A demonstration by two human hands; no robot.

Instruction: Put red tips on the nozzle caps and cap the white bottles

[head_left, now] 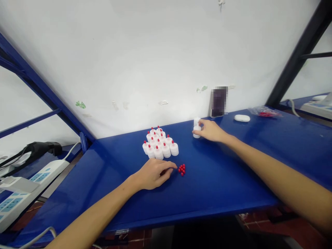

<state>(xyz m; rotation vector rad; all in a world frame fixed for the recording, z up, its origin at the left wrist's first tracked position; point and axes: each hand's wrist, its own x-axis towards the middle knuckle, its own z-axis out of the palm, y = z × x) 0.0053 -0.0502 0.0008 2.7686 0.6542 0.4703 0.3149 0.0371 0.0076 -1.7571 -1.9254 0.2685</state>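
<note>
Several small white bottles (166, 150) with red caps stand upright in a tight group on the blue table. In front of them my left hand (155, 173) is open, palm down, its index finger stretched to the edge of a small pile of red caps (182, 169). Whether the fingertip touches a cap is hard to tell. Further back on the right, my right hand (211, 130) has thumb and finger closed around a white bottle (196, 132) without a red cap. Just behind that one is another white bottle (196, 120), partly hidden.
A phone-like dark panel (218, 103), partly pixelated, leans against the wall. To its right lie a white rounded case (242, 118) and a clear plastic bag (264, 111) with red contents. Power strips (38, 180) lie at the left. Blue metal posts (59, 107) flank the table (220, 183).
</note>
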